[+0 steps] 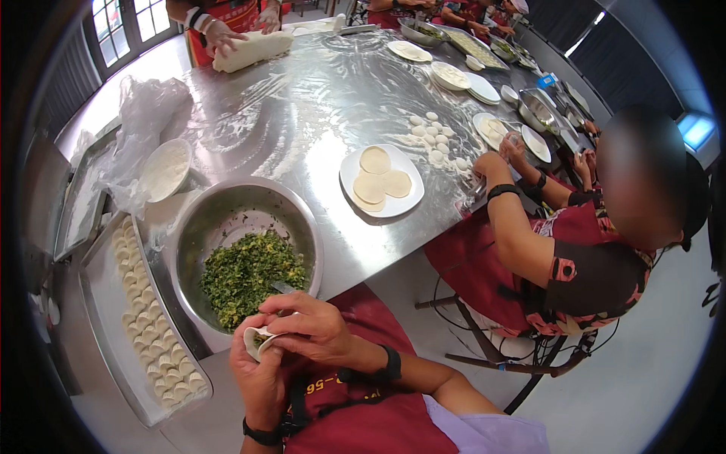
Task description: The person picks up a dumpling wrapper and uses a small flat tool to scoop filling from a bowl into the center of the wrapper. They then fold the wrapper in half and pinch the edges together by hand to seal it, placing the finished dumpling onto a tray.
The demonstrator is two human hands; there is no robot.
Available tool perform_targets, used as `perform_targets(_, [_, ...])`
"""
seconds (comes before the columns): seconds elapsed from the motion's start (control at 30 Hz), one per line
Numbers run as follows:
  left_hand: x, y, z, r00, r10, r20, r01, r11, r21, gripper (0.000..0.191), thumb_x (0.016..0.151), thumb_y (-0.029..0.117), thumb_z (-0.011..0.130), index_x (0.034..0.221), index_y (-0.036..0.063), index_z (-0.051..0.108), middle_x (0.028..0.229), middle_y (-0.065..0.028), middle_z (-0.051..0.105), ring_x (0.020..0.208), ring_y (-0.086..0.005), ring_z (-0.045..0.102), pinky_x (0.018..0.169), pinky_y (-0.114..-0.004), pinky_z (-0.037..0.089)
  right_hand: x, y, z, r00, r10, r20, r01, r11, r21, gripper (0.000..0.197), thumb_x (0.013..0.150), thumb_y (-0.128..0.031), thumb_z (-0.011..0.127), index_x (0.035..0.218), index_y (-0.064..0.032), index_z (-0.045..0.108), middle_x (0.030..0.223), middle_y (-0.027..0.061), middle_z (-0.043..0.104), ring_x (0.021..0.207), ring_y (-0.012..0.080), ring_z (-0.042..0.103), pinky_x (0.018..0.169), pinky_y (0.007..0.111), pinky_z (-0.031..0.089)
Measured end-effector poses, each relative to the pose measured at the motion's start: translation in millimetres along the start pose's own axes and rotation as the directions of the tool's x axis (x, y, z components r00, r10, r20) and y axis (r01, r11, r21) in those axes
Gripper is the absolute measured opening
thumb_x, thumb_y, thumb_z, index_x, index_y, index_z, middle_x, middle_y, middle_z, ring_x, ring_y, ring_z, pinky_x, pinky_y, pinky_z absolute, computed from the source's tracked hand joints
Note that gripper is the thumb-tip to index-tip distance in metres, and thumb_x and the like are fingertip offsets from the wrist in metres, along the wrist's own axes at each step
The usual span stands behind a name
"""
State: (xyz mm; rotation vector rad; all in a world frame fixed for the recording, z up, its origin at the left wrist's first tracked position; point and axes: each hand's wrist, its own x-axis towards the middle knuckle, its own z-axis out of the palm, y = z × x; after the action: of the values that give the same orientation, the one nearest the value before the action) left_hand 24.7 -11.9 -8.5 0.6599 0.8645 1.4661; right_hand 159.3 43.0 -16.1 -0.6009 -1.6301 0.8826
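A round dumpling wrapper (253, 343), partly folded around green filling, is held between my two hands. My left hand (258, 371) cups it from below and the left side. With thumb and fingers my right hand (315, 329) pinches its right edge. A metal utensil (283, 288), probably a spoon, shows just above my right fingers, its lower part hidden by them. Beyond my hands stands a steel bowl (309, 227) with chopped green and yellow filling (249, 272). Farther right, a white square plate (408, 204) carries several flat wrappers (374, 184).
At left a metal tray (113, 363) holds rows of pleated dumplings (150, 318). Behind it are a bowl of flour (165, 170) and a plastic bag (150, 113). Small dough pieces (434, 133) lie on the floured steel table (317, 113). A co-worker (567, 267) sits at right; another presses a dough roll (255, 51).
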Motion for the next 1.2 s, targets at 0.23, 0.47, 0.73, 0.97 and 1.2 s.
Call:
perform_targets(0.23, [6.0,-1.1,2.3,0.997,-0.023,-0.072,0.025,0.999,0.024,0.042,0.079,-0.01,0.057,0.119,-0.0007,0.05,0.114,-0.01,0.056,0.105,-0.0174,0.056,0.092,-0.028,0.045,7.1,-2.1,-5.9,0.998,-0.051,0.046,0.054,0.996,-0.073,0.021,0.073,0.0,0.071,0.092,-0.0026,0.065,0.109,0.0145,0.06,0.093,0.0267,0.061,0.077,0.034,0.05])
perform_targets(0.47, [10.9,2.5,0.2,0.996,0.093,-0.009,-0.087,0.954,0.287,0.038,0.08,-0.003,0.059,0.117,-0.0007,0.053,0.11,-0.0067,0.059,0.098,-0.0122,0.056,0.088,-0.025,0.045,9.8,-7.2,-5.2,1.0,0.014,-0.008,-0.014,0.996,-0.085,0.028,0.067,0.002,0.073,0.093,-0.0044,0.062,0.106,0.0122,0.06,0.087,0.0258,0.061,0.072,0.033,0.05])
perform_targets(0.73, [2.0,14.1,3.2,0.984,0.155,0.086,-0.174,0.938,0.299,0.034,0.084,-0.005,0.057,0.118,0.0006,0.053,0.111,-0.0073,0.06,0.1,-0.0115,0.057,0.087,-0.024,0.046,12.9,0.6,-4.4,0.989,-0.142,0.049,0.147,0.982,-0.121,0.029,0.067,-0.001,0.075,0.093,-0.0052,0.064,0.108,0.0154,0.061,0.081,0.0217,0.058,0.067,0.029,0.049])
perform_targets(0.97, [2.0,10.1,2.1,0.979,0.18,0.098,-0.202,0.93,0.308,0.033,0.085,-0.003,0.057,0.118,0.0,0.054,0.114,-0.0098,0.06,0.104,-0.0139,0.057,0.09,-0.026,0.046,12.8,0.6,-7.8,0.99,-0.126,0.06,0.134,0.981,-0.139,0.027,0.067,-0.003,0.075,0.091,-0.0054,0.064,0.108,0.0154,0.061,0.089,0.0254,0.059,0.072,0.031,0.05])
perform_targets(1.2, [2.5,4.3,1.2,0.955,0.248,0.164,-0.292,0.885,0.362,0.035,0.086,-0.004,0.057,0.121,-0.0001,0.053,0.116,-0.0107,0.06,0.105,-0.014,0.057,0.092,-0.028,0.045,18.7,-1.3,-13.5,0.98,-0.15,0.133,0.173,0.967,-0.186,0.024,0.068,-0.002,0.075,0.089,-0.0042,0.064,0.108,0.0157,0.061,0.097,0.0283,0.059,0.079,0.035,0.049])
